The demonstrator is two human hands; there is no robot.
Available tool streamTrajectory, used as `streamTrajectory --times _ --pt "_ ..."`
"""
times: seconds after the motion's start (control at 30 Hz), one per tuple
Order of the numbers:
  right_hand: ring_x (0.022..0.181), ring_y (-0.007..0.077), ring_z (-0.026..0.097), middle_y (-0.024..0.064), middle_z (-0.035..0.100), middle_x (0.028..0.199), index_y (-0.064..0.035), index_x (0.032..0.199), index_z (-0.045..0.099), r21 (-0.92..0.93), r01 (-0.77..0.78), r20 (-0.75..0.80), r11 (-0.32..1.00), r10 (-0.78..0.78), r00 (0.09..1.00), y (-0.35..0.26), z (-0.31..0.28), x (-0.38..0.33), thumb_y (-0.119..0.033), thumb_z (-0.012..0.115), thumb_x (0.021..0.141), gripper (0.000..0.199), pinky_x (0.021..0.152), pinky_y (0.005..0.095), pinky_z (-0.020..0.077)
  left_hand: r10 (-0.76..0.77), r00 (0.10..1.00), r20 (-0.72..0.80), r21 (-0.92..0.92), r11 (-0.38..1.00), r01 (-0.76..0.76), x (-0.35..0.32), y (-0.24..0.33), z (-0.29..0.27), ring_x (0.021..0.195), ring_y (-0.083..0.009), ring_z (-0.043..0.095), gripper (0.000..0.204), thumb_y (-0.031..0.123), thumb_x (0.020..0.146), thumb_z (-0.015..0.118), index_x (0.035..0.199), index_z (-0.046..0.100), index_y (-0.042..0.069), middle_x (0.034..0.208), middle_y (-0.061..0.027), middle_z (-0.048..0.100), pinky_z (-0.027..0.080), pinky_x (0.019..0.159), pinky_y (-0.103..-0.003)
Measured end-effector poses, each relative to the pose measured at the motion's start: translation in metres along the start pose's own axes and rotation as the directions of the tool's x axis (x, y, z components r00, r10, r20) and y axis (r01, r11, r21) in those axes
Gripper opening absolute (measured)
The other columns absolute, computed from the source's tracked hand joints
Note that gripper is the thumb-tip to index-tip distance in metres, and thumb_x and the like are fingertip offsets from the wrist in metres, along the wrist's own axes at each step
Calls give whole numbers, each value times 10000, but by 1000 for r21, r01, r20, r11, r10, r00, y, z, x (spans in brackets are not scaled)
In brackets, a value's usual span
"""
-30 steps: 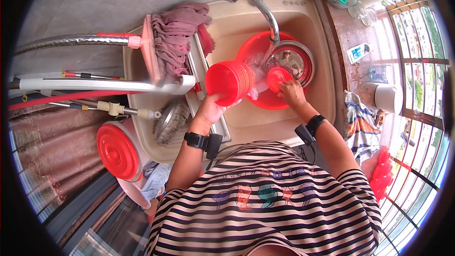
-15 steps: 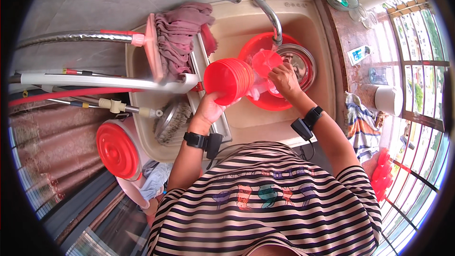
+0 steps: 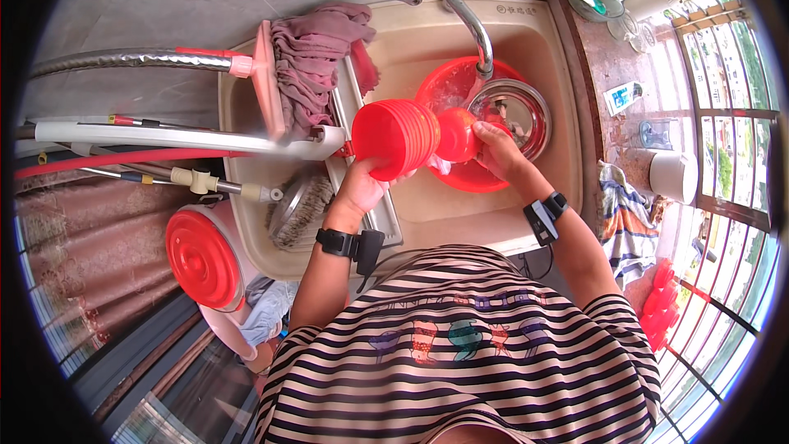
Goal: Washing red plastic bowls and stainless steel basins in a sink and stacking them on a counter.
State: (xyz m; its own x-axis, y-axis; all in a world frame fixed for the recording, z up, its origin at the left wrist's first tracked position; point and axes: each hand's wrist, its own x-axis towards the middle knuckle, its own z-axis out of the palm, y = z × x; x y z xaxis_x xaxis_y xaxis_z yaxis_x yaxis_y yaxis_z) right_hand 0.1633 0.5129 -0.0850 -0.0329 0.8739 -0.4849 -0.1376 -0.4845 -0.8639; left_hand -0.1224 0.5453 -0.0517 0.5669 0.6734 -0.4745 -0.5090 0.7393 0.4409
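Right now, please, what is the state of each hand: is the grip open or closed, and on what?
Left hand: closed, holding a stack of red cups.
Right hand: closed, holding a single red cup.

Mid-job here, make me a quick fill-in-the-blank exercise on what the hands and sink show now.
1. The left hand holds several nested red cups in a ____.
2. The right hand grips a single cup, which in this view lies to the ____ of the nested ones.
3. The curved faucet ends above a basin coloured ____.
4. The cloth on the counter is patterned with ____.

Missing words: stack; right; red; stripes.
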Motion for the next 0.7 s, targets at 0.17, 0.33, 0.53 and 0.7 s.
streamTrajectory --times 0.17,0.33,0.53,0.7 --pt "913 184 564 1 606 855 -111 881 671 -869 487 414 84 -413 811 -34 15 -26 -140 623 816 86 910 356 418 -20 1000 20 5 1000 20 -2 2 4 1145 -354 555 443 147 891 539 1292 461 -23 1270 -173 548 496 941 -506" --pt "1038 201 482 -24 580 882 -161 834 674 -796 593 574 -117 -457 680 -36 23 -35 -182 619 722 126 930 421 368 -104 995 -6 57 993 104 1 -1 9 1144 -353 553 430 139 897 538 1288 465 -22 1269 -172 550 495 939 -504" --pt "1059 202 478 -29 588 970 -140 902 685 -703 680 676 -210 -496 545 -49 27 -44 -209 585 732 209 917 399 372 -191 980 52 10 982 190 1 -4 -3 1156 -341 540 449 165 888 544 1295 467 -10 1274 -169 547 470 960 -505" --pt "1050 221 507 14 583 981 -78 918 675 -632 750 719 -196 -509 473 -58 29 -53 -169 594 719 234 856 381 415 -236 967 96 -58 968 242 0 -5 -7 1235 -363 475 524 215 860 575 1323 456 2 1312 -171 525 382 1029 -567"
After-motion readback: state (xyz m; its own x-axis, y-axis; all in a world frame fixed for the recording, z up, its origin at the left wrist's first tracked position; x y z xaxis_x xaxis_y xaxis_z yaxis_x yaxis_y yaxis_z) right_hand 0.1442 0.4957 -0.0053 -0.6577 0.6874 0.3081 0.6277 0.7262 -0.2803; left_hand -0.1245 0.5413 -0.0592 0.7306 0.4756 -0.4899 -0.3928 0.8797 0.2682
